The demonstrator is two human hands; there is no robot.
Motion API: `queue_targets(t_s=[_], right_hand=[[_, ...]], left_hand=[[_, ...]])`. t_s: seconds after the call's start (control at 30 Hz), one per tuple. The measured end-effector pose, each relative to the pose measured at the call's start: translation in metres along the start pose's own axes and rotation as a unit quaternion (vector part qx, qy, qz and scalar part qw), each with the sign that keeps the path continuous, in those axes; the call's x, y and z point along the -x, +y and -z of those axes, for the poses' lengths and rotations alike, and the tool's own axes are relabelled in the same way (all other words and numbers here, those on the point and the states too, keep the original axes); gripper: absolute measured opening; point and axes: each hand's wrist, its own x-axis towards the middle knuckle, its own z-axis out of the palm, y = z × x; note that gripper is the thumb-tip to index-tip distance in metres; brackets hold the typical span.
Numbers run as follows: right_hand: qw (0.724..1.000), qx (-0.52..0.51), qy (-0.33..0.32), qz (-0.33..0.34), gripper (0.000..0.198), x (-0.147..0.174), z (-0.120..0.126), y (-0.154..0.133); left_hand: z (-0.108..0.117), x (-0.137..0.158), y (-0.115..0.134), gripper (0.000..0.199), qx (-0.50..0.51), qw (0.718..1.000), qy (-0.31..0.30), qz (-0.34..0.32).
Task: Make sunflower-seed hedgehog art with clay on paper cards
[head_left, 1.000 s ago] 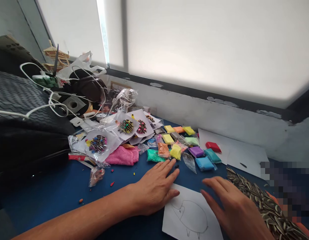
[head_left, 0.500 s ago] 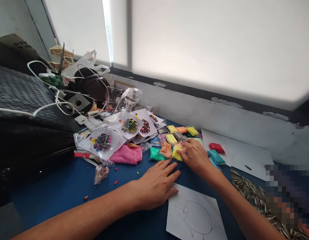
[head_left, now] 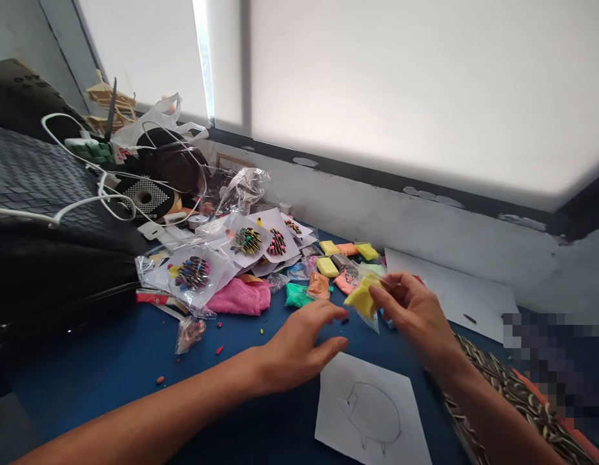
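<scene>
Between the thumb and fingers of my right hand (head_left: pixel 416 313) is a yellow packet of modelling clay (head_left: pixel 365 296) in clear plastic, lifted above the table. My left hand (head_left: pixel 304 345) hovers beside it with thumb and fingers apart, holding nothing. Below the hands lies a sheet of white paper (head_left: pixel 372 413) with a pencil outline of a round-bodied animal with a pointed snout. Behind the hands sit more clay packets: green (head_left: pixel 297 295), orange (head_left: pixel 319 285), pink (head_left: pixel 346 281) and several yellow ones (head_left: pixel 327 267).
Sunflower seeds (head_left: pixel 503 387) fill a tray at the right. White sheets (head_left: pixel 464 297) lie along the wall. To the left are a pink cloth (head_left: pixel 241 297), bagged seed-covered pictures (head_left: pixel 193 274), cables and a black woven bag (head_left: pixel 48 194). Small clay bits dot the blue table (head_left: pixel 110 361).
My right hand has picked up the yellow clay packet from the pile and drawn it back towards me. My left hand has risen off the table and paper, its thumb and fingers now parted.
</scene>
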Motion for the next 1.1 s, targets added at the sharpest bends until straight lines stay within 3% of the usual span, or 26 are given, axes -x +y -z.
queue_targets(t_s=[0.07, 0.13, 0.23, 0.53, 0.7, 0.83, 1.1], right_hand=[[0.999, -0.033, -0.013, -0.004, 0.033, 0.023, 0.001, -0.013], [0.998, -0.052, -0.025, -0.014, 0.031, 0.046, 0.001, -0.023], [0.992, -0.095, -0.074, -0.047, 0.029, 0.072, 0.003, -0.025], [0.960, -0.160, -0.116, -0.196, 0.041, 0.112, 0.015, 0.005], [0.959, -0.166, -0.126, -0.192, 0.042, 0.116, 0.015, 0.005], [0.964, -0.147, -0.117, -0.186, 0.038, 0.114, 0.016, 0.008], [0.976, -0.132, -0.053, -0.164, 0.045, 0.114, 0.018, 0.001]], left_hand=[[-0.002, 0.000, 0.003, 0.053, 0.091, 0.995, -0.001, 0.038], [-0.005, 0.000, 0.006, 0.069, 0.239, 0.967, -0.028, 0.079], [-0.010, 0.000, 0.008, 0.058, 0.390, 0.911, -0.077, 0.110], [-0.009, 0.005, 0.016, 0.043, 0.382, 0.902, -0.159, 0.122], [-0.012, 0.005, 0.016, 0.038, 0.389, 0.898, -0.162, 0.126], [-0.013, 0.004, 0.022, 0.030, 0.356, 0.913, -0.148, 0.137], [-0.012, -0.008, 0.039, 0.018, 0.314, 0.925, -0.159, 0.140]])
